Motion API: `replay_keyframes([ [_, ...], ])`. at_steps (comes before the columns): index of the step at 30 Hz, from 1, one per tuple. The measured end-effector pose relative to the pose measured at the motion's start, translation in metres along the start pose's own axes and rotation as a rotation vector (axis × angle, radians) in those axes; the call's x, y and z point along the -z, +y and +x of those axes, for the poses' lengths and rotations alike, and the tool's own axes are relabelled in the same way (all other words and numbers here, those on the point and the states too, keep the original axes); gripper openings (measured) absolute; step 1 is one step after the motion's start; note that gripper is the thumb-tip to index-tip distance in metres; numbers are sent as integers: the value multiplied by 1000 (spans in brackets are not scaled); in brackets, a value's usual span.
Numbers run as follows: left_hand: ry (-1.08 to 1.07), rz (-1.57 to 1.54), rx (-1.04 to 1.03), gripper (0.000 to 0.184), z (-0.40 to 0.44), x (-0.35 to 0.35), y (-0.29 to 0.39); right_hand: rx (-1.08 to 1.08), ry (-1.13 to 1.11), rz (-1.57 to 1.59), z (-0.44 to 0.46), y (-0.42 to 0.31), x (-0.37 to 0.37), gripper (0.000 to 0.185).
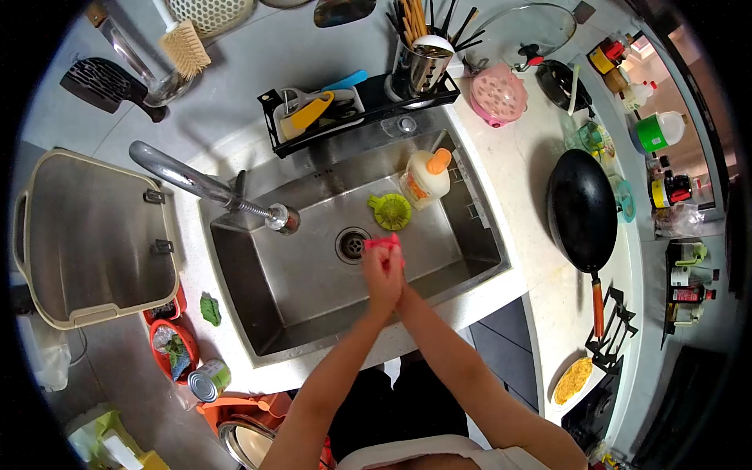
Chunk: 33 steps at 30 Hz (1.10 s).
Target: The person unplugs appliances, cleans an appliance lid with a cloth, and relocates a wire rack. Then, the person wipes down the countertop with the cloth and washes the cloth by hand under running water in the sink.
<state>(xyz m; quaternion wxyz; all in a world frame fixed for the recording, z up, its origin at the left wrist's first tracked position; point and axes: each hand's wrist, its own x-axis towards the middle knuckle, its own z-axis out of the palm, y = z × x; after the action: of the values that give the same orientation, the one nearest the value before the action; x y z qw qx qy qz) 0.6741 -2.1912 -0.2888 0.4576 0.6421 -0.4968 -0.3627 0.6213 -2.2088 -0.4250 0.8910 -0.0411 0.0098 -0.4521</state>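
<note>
My left hand (pixel 379 276) and my right hand (pixel 400 283) are pressed together over the front of the steel sink (pixel 301 270). Both are closed around a small pinkish-red cloth (pixel 384 242), whose edge pokes out past the fingers. Its full shape is hidden inside my grip. Just beyond it, a lime-green sink strainer (pixel 390 211) lies on the sink floor. The round drain (pixel 353 245) is to the left of the cloth. A whitish pump bottle with an orange top (pixel 425 182) stands in the far right corner of the basin.
The faucet (pixel 188 176) reaches over the sink's left side. A black wok (pixel 581 211) sits on the right counter, near a plate of yellow food (pixel 573 381). A black rack (pixel 356 117) with utensils runs behind the sink. A can (pixel 209 381) and red basket (pixel 174 352) are at left.
</note>
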Motion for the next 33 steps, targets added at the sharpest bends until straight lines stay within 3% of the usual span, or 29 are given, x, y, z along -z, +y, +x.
replay_keyframes([
  [1, -19, -59, 120, 9, 11, 1, -9, -4, 113, -33, -1, 6, -17, 51],
  [3, 111, -42, 87, 11, 36, 6, -31, 22, 811, -179, -2, 15, -120, 46],
  [7, 180, -73, -54, 18, 22, 9, -20, 142, 553, -47, 2, -5, -113, 47],
  [10, -46, 166, -26, 18, -9, 12, -22, 265, 850, -125, 9, -20, -104, 49],
  [12, 25, 77, 48, 21, -11, 4, -18, 9, 141, 210, 0, -18, -26, 48],
  [14, 28, 24, 93, 22, -6, 0, -21, -82, 78, 233, -9, -12, -14, 46],
  [16, -41, 13, 104, 17, 16, 5, -43, 1, 658, -41, -7, 4, -73, 42],
  [19, 213, 77, 196, 14, 47, 14, -66, 118, 694, -126, -1, 24, -110, 39],
  [20, 307, -76, 49, 15, 47, 13, -69, 95, 726, -120, 0, 21, -122, 39],
  [23, 109, 52, -149, 14, 22, 19, -55, 210, 524, -85, 7, 8, -108, 41],
  [26, 112, 154, -165, 16, -8, 14, -25, 228, 932, -98, 24, -12, -112, 41],
  [29, -27, 190, -106, 15, -6, 11, -11, 115, 885, -186, 17, -2, -88, 40],
  [32, 23, 573, -301, 20, 30, 8, -44, -84, 579, -79, 3, 8, -74, 44],
  [33, 81, 409, -227, 20, 41, 11, -49, -59, 581, -111, 5, 7, -79, 43],
])
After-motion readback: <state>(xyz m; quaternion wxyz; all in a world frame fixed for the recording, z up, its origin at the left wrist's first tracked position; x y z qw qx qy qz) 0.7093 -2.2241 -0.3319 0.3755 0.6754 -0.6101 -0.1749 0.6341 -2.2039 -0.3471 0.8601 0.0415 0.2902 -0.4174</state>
